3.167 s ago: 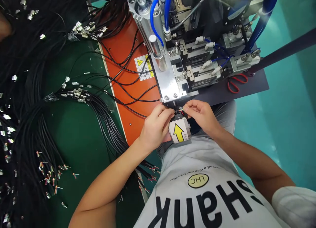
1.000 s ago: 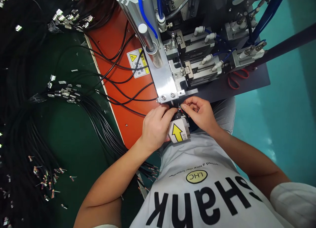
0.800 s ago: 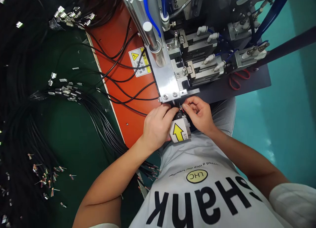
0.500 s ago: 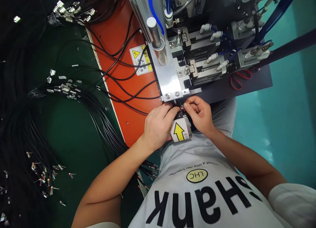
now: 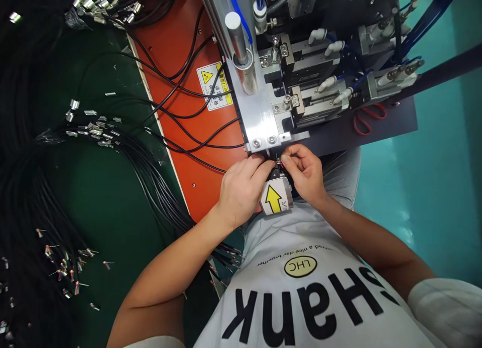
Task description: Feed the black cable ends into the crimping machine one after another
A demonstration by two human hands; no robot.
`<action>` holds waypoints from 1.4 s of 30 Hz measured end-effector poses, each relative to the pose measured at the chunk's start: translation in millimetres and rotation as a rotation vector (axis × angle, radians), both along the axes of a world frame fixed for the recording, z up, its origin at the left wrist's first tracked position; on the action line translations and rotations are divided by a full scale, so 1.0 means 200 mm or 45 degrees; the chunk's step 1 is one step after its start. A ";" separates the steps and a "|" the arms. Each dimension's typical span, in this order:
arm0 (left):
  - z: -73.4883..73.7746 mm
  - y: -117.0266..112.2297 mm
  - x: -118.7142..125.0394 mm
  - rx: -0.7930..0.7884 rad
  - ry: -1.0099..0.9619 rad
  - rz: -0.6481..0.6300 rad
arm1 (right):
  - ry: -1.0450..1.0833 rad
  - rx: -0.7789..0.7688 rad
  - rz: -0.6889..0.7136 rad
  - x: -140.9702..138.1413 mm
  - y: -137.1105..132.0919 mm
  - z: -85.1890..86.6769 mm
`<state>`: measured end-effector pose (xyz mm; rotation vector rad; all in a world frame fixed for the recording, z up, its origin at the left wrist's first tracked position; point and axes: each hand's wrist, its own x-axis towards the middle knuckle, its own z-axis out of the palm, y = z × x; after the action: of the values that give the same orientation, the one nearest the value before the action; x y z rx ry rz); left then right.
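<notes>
My left hand (image 5: 244, 187) is closed at the near end of the machine, its thumb and fingertips pressed around the end of a cable that is mostly hidden beneath the hand. Facing it, my right hand (image 5: 304, 173) pinches at thin coloured wires (image 5: 280, 163) that stick out at that cable end; a red one shows. The wires sit between both sets of fingertips, just under the metal plate (image 5: 263, 124). Right below them is a machine part with a white label and yellow arrow (image 5: 273, 197). Which wire each finger grips is too small to make out.
Black cables (image 5: 184, 89) cross the orange machine base (image 5: 201, 187). To the left, bundles of black cables with metal connectors (image 5: 98, 129) lie on the green table (image 5: 113, 202). Pneumatic cylinders (image 5: 316, 69) and blue tubes fill the back right. A red loop (image 5: 363, 124) hangs near a dark plate.
The view has shifted slightly. Both hands stay at the same spot by the machine, with only slight fingertip movement around the wires.
</notes>
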<state>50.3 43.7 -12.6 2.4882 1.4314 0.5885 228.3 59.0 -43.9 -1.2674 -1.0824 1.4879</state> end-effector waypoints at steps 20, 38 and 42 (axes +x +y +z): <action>0.00 0.00 0.00 -0.033 0.009 0.008 | -0.022 -0.125 -0.064 -0.03 -0.01 0.01; 0.06 0.01 -0.04 -0.170 -0.191 -0.012 | -0.638 0.339 0.038 0.03 0.03 0.14; 0.04 -0.01 -0.04 -0.111 -0.075 -0.006 | -0.580 0.181 0.051 0.05 0.04 0.09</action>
<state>43.1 42.2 -5.5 2.3867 1.3991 0.5811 237.4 66.9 -25.6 -1.5296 -1.4855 1.1508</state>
